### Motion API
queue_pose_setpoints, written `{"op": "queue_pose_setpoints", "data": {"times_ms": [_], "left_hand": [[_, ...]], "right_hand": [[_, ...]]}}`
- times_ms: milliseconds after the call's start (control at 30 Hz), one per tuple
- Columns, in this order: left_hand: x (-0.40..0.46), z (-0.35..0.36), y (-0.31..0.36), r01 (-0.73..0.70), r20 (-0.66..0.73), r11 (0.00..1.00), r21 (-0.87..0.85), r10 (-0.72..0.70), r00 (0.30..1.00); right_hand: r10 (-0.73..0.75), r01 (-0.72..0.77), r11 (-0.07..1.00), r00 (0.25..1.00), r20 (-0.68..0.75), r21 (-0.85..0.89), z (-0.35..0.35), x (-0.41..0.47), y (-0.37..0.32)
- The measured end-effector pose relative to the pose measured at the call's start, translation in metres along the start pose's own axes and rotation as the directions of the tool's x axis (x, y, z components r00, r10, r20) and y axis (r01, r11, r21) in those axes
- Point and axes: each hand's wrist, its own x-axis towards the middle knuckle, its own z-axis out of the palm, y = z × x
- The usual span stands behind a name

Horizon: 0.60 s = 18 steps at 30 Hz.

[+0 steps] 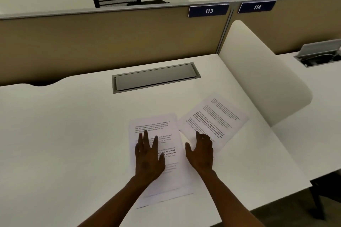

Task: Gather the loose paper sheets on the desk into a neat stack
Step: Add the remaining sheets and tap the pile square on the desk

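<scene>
White desk (pixel 73 125) — L hand (pixel 147 160) flat, fingers spread on lengthwise stack (pixel 156 180); R hand (pixel 200 155) open on angled sheet (pixel 214 118).

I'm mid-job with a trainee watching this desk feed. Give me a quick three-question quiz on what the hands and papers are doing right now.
1. True or false: the left hand lies flat, fingers spread, on the near pile of sheets.
2. Which does the right hand touch? A) the grey cable hatch B) the near edge of the tilted sheet C) the 113 sign
3. Fill in: compared with the near pile, the tilted sheet lies to its ____ and is turned at an angle.

Key: 1 true; 2 B; 3 right.
</scene>
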Motion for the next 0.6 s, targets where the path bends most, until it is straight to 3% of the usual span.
{"op": "queue_pose_setpoints", "data": {"times_ms": [133, 233, 467, 600], "left_hand": [[0.046, -0.001, 0.043, -0.221, 0.040, 0.975, -0.025, 0.222, 0.974], [0.082, 0.001, 0.075, -0.309, 0.150, 0.951, 0.006, 0.304, 0.941], [0.144, 0.027, 0.112, -0.267, 0.453, 0.951, 0.157, 0.170, 0.875], [0.147, 0.037, 0.128, -0.211, 0.472, 0.958, 0.195, 0.097, 0.876]], "right_hand": [[0.067, -0.076, 0.989, 0.995, -0.072, -0.127, -0.018, 0.016, 0.033], [0.060, -0.060, 0.972, 0.998, -0.007, -0.229, -0.025, 0.023, 0.051], [0.076, -0.054, 0.957, 0.995, 0.065, -0.285, -0.024, 0.028, 0.057], [0.089, -0.061, 0.955, 0.992, 0.086, -0.290, -0.025, 0.032, 0.055]]}}
